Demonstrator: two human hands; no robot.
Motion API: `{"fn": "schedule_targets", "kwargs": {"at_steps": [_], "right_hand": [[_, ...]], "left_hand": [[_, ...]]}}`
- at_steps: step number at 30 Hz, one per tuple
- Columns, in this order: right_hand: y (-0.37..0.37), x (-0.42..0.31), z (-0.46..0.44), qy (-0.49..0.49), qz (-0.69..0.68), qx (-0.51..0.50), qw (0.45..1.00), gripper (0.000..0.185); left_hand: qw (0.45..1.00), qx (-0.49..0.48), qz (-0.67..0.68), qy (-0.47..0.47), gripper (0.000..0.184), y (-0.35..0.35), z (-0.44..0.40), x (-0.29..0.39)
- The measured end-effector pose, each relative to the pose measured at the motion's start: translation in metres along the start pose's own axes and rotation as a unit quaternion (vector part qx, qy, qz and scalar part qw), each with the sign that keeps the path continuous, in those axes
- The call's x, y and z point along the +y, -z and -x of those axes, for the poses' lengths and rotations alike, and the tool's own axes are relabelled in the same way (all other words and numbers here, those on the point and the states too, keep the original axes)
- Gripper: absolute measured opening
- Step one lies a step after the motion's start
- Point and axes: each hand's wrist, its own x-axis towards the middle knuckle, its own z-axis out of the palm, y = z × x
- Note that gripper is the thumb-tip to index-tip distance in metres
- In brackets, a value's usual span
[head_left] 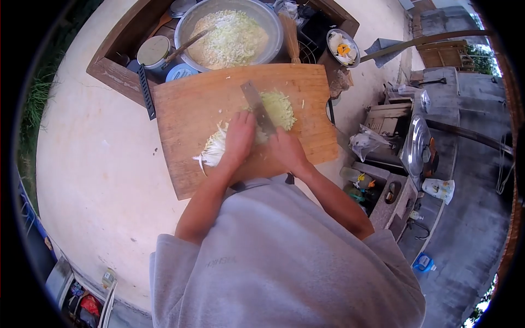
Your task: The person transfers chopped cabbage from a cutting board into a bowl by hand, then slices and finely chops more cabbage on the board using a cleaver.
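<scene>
A wooden cutting board point(191, 115) lies in front of me. My right hand point(285, 146) is closed round the handle end of a cleaver point(257, 106), whose blade stretches up and to the left across the board. My left hand point(240, 136), fingers bent together, presses on a piece of pale cabbage point(214, 147) just left of the blade; its white end sticks out to the left of the hand. To the right of the blade lies a heap of finely chopped green cabbage point(280, 109).
Beyond the board stands a large bowl point(276, 33) of chopped cabbage with a wooden stick at its rim. A lidded tub point(154, 52) is on its left, a small bowl point(356, 54) on its right. A black slotted strip point(146, 92) lies by the board's left corner.
</scene>
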Motion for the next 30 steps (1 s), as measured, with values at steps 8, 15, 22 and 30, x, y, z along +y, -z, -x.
{"fn": "schedule_targets", "kwargs": {"at_steps": [8, 15, 22, 30], "right_hand": [[0.029, -0.011, 0.032, -0.039, -0.028, -0.11, 0.993, 0.019], [-0.03, 0.0, 0.013, -0.016, 0.0, 0.016, 1.0, 0.019], [0.024, -0.023, 0.031, -0.029, -0.007, -0.034, 0.999, 0.019], [-0.032, 0.005, 0.024, -0.017, 0.029, -0.034, 0.999, 0.019]], "left_hand": [[1.0, 0.002, -0.006, 0.006, 0.021, -0.001, 0.004, 0.005], [1.0, -0.024, -0.01, 0.015, 0.024, -0.003, 0.007, 0.007], [1.0, -0.004, 0.008, 0.027, 0.023, -0.003, 0.007, 0.004], [0.999, -0.035, -0.008, 0.014, 0.021, -0.003, 0.007, 0.005]]}}
